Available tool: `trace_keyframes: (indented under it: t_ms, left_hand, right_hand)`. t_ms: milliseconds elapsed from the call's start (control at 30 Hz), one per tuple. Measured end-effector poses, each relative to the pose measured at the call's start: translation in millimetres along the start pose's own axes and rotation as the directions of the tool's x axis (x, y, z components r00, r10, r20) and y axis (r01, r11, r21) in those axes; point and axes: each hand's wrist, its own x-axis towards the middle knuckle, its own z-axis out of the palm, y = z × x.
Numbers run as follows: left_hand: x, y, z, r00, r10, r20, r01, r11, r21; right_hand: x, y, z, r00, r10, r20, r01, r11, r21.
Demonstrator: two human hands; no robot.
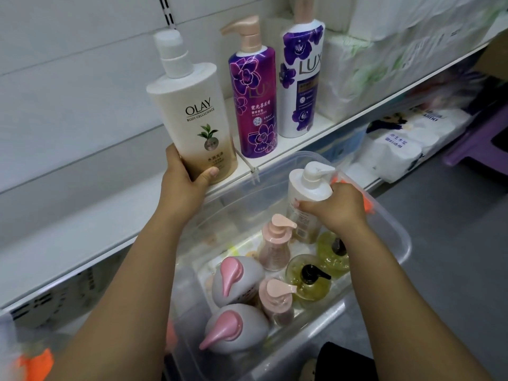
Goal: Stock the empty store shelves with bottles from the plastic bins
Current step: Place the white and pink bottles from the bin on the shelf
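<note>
My left hand (183, 179) grips the base of a white and gold Olay pump bottle (189, 111), held tilted at the front edge of the white shelf (90, 215). To its right stand a purple Lux bottle (254, 100) and a white Lux bottle (302, 78) on the shelf. My right hand (335, 206) grips the shoulder of a second white pump bottle (308, 193) standing inside the clear plastic bin (390, 232). The bin also holds several bottles: two grey ones with pink pumps (233, 281), two small pink ones (275, 246) and two yellow-green ones with black pumps (308, 279).
Packs of tissue paper (371, 64) fill the shelf to the right of the Lux bottles. More wrapped paper packs (395, 149) lie on the lower shelf. A purple stool (478, 141) stands on the grey floor at far right. Orange handles show at the bin's edge (367, 202).
</note>
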Motion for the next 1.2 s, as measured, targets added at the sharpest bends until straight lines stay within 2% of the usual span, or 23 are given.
trace_keyframes:
  t_ms: [133,233,300,367,433,500,600,667,733,867,967,1033,1100,1200]
  left_hand:
    - [-8,15,-12,0.998,-0.062,-0.014,0.063,0.998,0.011]
    - [-18,22,-18,0.984,-0.045,-0.171,0.058,0.996,0.074]
    - [-29,26,-17,0.949,0.019,-0.315,0.013,0.995,0.098]
    - [-44,37,-10,0.918,0.144,-0.369,-0.123,0.989,0.081]
    - [-59,52,3,0.92,0.279,-0.276,-0.28,0.959,0.036]
    - [-72,61,17,0.931,0.355,-0.086,-0.357,0.934,-0.009]
    - [-83,64,33,0.938,0.288,0.194,-0.299,0.954,0.028]
    - [-83,64,37,0.93,0.228,0.288,-0.263,0.96,0.091]
    - [-80,65,38,0.919,0.271,0.287,-0.322,0.935,0.146]
    - [-73,66,32,0.925,0.338,0.173,-0.369,0.906,0.206]
    - [-76,69,22,0.946,0.299,0.123,-0.307,0.951,0.048]
    - [-81,72,12,0.964,0.204,0.173,-0.172,0.968,-0.185]
    - [-85,71,2,0.947,0.14,0.29,-0.018,0.921,-0.388]
    - [-92,64,-13,0.877,0.153,0.455,0.159,0.802,-0.576]
  right_hand:
    - [-5,-5,-5,1.0,-0.015,-0.001,0.015,1.0,0.027]
    - [-10,-19,-14,0.998,-0.059,-0.016,0.06,0.997,0.057]
    - [-15,-30,-21,0.994,-0.095,-0.047,0.1,0.989,0.11]
    - [-20,-42,-27,0.988,-0.124,-0.097,0.141,0.97,0.197]
    - [-25,-53,-33,0.977,-0.142,-0.159,0.183,0.943,0.28]
    - [-32,-65,-39,0.965,-0.139,-0.221,0.216,0.901,0.376]
    - [-43,-83,-47,0.954,-0.124,-0.274,0.26,0.801,0.54]
    - [-50,-93,-51,0.955,-0.123,-0.269,0.271,0.727,0.631]
    - [-57,-102,-50,0.964,-0.123,-0.234,0.253,0.68,0.688]
    - [-68,-113,-45,0.976,-0.16,-0.15,0.219,0.656,0.722]
    - [-73,-115,-46,0.97,-0.24,-0.047,0.196,0.653,0.732]
    - [-72,-117,-47,0.948,-0.319,0.002,0.21,0.63,0.748]
    - [-72,-120,-41,0.916,-0.398,0.058,0.223,0.623,0.75]
    - [-75,-124,-24,0.863,-0.451,0.225,0.148,0.654,0.742]
